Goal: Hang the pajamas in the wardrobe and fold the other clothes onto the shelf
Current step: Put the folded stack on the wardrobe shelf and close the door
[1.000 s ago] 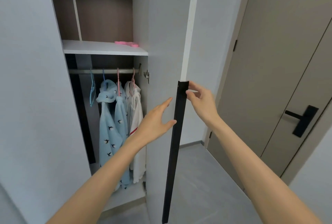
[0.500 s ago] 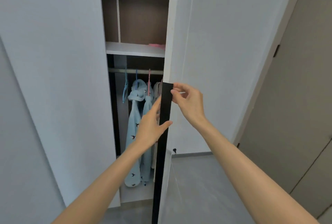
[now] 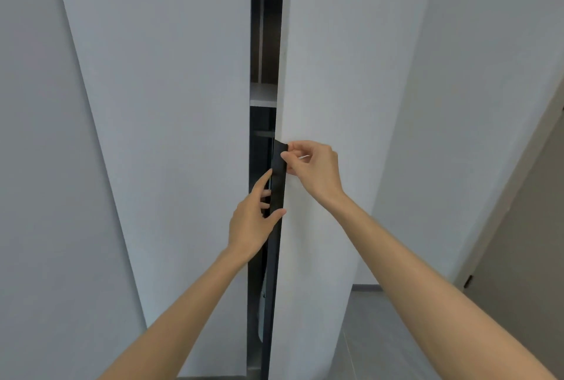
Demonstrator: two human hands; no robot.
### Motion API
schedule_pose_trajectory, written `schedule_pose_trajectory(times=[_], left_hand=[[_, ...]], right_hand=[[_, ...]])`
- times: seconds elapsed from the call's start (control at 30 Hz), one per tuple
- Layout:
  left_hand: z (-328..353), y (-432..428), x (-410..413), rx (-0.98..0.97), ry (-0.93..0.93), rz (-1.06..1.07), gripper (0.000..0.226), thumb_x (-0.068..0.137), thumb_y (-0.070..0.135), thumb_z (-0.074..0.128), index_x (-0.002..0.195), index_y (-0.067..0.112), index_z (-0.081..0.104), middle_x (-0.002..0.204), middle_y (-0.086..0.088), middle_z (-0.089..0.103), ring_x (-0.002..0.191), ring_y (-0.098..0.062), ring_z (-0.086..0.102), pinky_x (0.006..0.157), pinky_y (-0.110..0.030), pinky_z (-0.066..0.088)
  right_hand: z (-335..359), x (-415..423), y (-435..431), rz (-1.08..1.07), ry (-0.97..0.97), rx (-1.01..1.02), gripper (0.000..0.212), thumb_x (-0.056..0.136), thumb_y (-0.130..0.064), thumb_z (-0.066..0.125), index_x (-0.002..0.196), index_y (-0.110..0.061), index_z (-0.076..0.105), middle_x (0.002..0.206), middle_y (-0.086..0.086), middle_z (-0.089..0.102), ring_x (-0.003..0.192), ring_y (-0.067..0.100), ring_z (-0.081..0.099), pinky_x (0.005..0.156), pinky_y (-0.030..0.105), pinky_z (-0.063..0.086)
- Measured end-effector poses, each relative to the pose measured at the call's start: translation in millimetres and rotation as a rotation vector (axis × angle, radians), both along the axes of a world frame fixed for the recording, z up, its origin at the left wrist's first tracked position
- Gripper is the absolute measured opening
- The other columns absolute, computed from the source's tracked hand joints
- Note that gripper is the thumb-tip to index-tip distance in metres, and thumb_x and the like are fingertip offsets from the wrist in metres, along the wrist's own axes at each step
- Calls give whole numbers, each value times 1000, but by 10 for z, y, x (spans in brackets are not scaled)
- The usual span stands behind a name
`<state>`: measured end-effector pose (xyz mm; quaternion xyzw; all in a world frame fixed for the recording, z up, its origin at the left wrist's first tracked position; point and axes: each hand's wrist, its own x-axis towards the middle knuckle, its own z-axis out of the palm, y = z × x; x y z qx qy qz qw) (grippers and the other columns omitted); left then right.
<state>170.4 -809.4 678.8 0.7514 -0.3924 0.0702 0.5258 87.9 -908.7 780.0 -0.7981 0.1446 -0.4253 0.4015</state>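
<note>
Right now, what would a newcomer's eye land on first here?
Both hands at centre frame: the right hand pinches the top of the black handle strip on the white wardrobe door, the left hand grips it just below. Left of the strip, a narrow dark gap shows a sliver of shelf.

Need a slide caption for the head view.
Left hand and right hand pinch the black handle of the wardrobe door, ajar by a narrow gap.
</note>
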Motion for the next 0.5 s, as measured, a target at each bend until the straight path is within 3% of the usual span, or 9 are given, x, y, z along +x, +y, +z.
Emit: schedule_pose_trajectory(times=[0.13, 0.23, 0.37, 0.5], left_hand=[[51, -81, 493, 9, -113, 122, 97, 71, 37, 80, 146, 42, 18, 144, 8, 35, 129, -12, 35, 97, -28, 38], [77, -146, 804, 46, -143, 181, 105, 67, 41, 82, 148, 39, 15, 155, 4, 18, 141, -17, 19, 111, -43, 28], [63, -234, 1141, 88, -170, 218, 111, 67, 46, 80, 148, 42, 5, 159, 7, -7, 146, -18, -8, 115, -53, 10], [62, -380, 1398, 178, -264, 276, 115, 70, 50, 76, 146, 43, -10, 154, 7, -26, 141, -16, -27, 110, -57, -11]], right_hand=[[8, 453, -38, 4, 4, -28, 14, 86, -17, 68, 76, -28, 68, 67, -8, 67, 66, 7, 67, 71, 26, 59], [13, 752, -95, -18, 10, -45, 10, 86, -17, 68, 79, -24, 69, 67, -9, 66, 65, 5, 67, 65, 15, 55], [31, 1097, -190, -58, 31, -42, 4, 86, -18, 67, 82, -19, 69, 68, -7, 66, 63, 6, 66, 72, 27, 59], [50, 1379, -276, -105, 57, -41, 5, 86, -18, 67, 81, -16, 68, 69, -2, 68, 67, 13, 68, 78, 33, 57]])
